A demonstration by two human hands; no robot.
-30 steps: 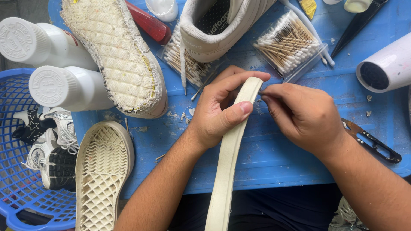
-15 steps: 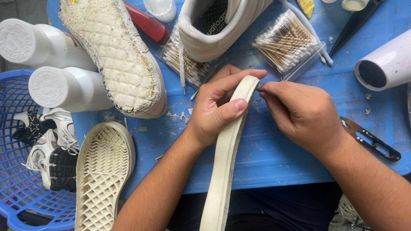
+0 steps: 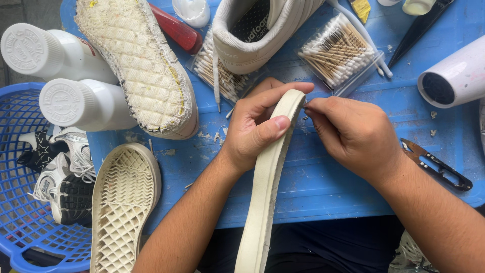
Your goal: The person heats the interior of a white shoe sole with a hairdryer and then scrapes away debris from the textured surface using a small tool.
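The left hand (image 3: 255, 129) grips the cream sole (image 3: 265, 187) on edge; the right hand (image 3: 356, 136) pinches its top rim.

2 white bottles (image 3: 60, 71), 2 cotton-swab packs (image 3: 341, 53), 2 detached soles (image 3: 124, 202), 1 blue basket (image 3: 20, 222).

Sole (image 3: 265, 187) tip shifted slightly right and farther, bottom end swung left; left hand (image 3: 255, 129) thumb slid up along edge; right hand (image 3: 353, 134) fingertips moved closer, now pinching at tip edge
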